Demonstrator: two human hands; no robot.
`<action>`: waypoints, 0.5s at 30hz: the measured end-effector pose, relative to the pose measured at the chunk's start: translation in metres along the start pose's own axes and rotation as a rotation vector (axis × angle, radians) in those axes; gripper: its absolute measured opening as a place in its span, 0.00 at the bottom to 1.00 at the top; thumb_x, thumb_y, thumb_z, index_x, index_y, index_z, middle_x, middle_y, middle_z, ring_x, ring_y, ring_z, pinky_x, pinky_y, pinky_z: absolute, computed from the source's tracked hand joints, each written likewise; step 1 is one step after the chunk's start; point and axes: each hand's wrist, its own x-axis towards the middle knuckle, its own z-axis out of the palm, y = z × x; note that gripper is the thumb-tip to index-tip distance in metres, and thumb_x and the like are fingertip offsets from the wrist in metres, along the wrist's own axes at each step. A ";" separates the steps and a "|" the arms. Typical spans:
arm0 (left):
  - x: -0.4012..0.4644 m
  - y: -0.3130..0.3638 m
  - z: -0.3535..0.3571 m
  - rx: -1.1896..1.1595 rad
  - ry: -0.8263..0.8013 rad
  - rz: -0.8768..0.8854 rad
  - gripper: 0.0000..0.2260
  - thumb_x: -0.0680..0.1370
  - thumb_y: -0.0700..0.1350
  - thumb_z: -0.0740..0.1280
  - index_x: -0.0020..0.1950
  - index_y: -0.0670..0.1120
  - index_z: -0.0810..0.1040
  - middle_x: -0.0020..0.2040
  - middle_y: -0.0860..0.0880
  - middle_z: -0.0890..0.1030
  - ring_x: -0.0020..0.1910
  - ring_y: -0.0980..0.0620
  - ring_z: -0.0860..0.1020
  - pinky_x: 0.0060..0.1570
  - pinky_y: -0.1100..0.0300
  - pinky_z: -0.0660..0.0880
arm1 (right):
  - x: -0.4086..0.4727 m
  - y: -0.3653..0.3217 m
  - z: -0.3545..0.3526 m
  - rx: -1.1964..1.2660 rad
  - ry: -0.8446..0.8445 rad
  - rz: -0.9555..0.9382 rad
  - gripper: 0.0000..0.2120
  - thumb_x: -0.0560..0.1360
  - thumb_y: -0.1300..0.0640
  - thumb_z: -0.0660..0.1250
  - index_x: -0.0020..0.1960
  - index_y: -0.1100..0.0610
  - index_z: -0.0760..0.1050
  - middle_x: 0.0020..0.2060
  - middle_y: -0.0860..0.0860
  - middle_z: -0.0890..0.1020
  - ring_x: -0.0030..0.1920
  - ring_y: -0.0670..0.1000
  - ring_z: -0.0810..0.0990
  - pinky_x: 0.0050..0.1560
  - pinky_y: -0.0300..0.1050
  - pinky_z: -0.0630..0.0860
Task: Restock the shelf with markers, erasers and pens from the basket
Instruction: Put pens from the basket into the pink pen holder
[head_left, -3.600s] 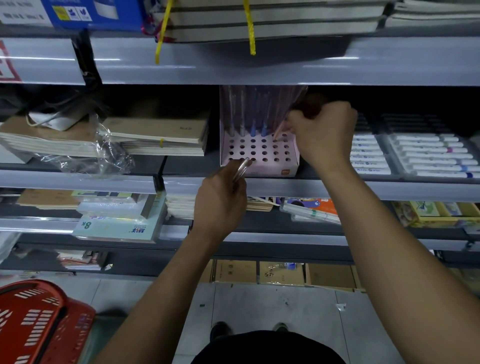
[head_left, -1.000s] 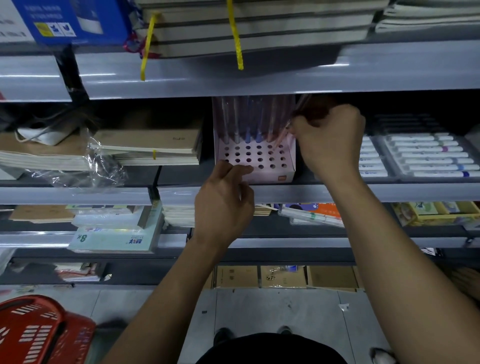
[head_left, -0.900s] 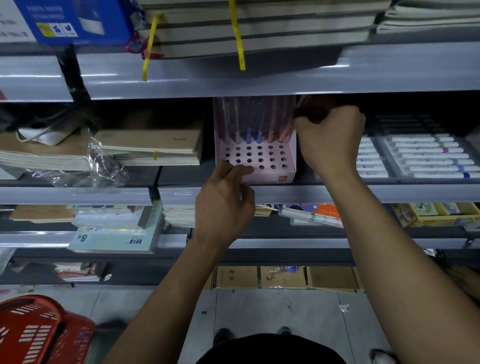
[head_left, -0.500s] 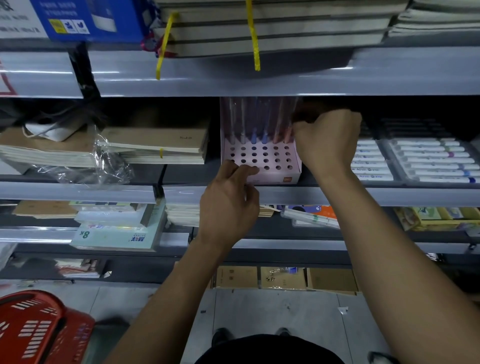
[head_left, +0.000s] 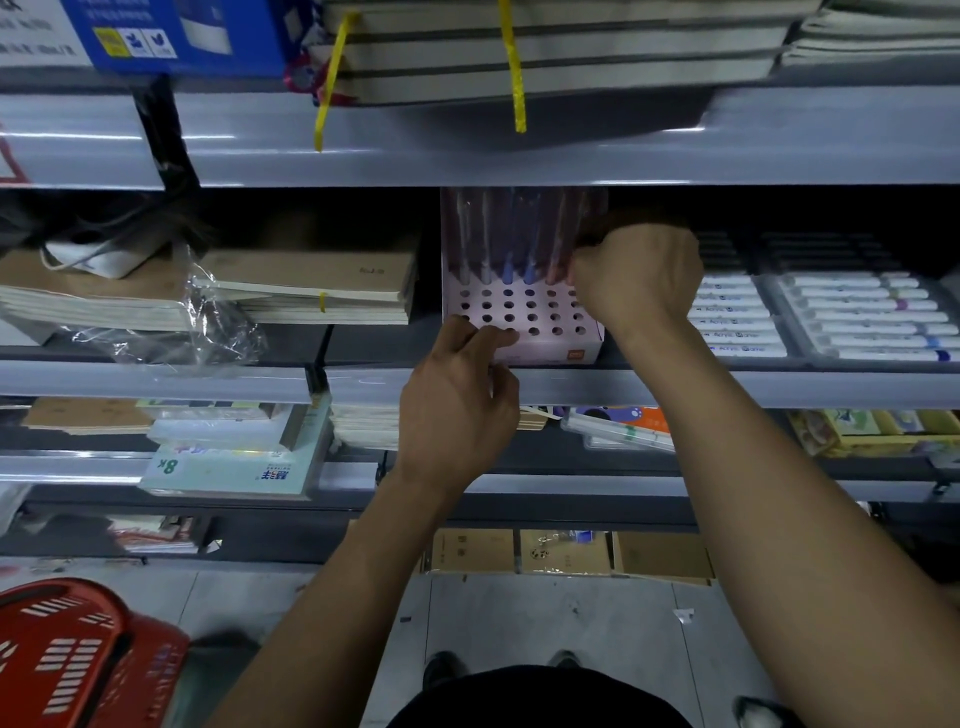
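1. Nearest, the red basket (head_left: 78, 654) sat on the floor at lower left, well apart from both hands.
2. The left hand (head_left: 457, 410) rested at the front left corner of the pink holder (head_left: 550, 343), fingers loosely curled against it and holding nothing, probably to steady it.
3. The holder stood at the front of the shelf (head_left: 649, 387), its front rows of holes empty.
4. The right hand (head_left: 636, 278) was curled at the holder's right back corner, apparently seating a pen; I could not tell whether its grip was clamped on one.
5. Farthest, the pens (head_left: 506, 244) stood upright in the back row, just left of that hand.
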 end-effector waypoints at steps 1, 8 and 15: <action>0.000 0.000 0.000 -0.001 0.002 -0.001 0.15 0.78 0.39 0.68 0.64 0.47 0.84 0.57 0.46 0.78 0.41 0.47 0.80 0.38 0.48 0.80 | -0.001 -0.001 0.001 -0.014 -0.010 -0.003 0.16 0.76 0.59 0.68 0.31 0.55 0.69 0.30 0.51 0.75 0.32 0.54 0.75 0.34 0.39 0.62; 0.000 -0.001 0.000 -0.003 0.001 0.005 0.15 0.78 0.40 0.67 0.64 0.47 0.84 0.57 0.47 0.78 0.42 0.47 0.81 0.39 0.49 0.81 | -0.004 0.001 -0.002 -0.019 -0.013 -0.003 0.15 0.78 0.55 0.70 0.34 0.56 0.73 0.34 0.54 0.78 0.36 0.56 0.77 0.37 0.43 0.67; -0.003 0.000 0.000 -0.011 0.002 0.010 0.16 0.78 0.40 0.67 0.65 0.47 0.83 0.58 0.47 0.78 0.42 0.48 0.81 0.39 0.49 0.81 | -0.021 0.005 -0.006 0.078 0.048 -0.047 0.13 0.79 0.53 0.69 0.40 0.61 0.81 0.37 0.56 0.84 0.37 0.57 0.80 0.38 0.41 0.66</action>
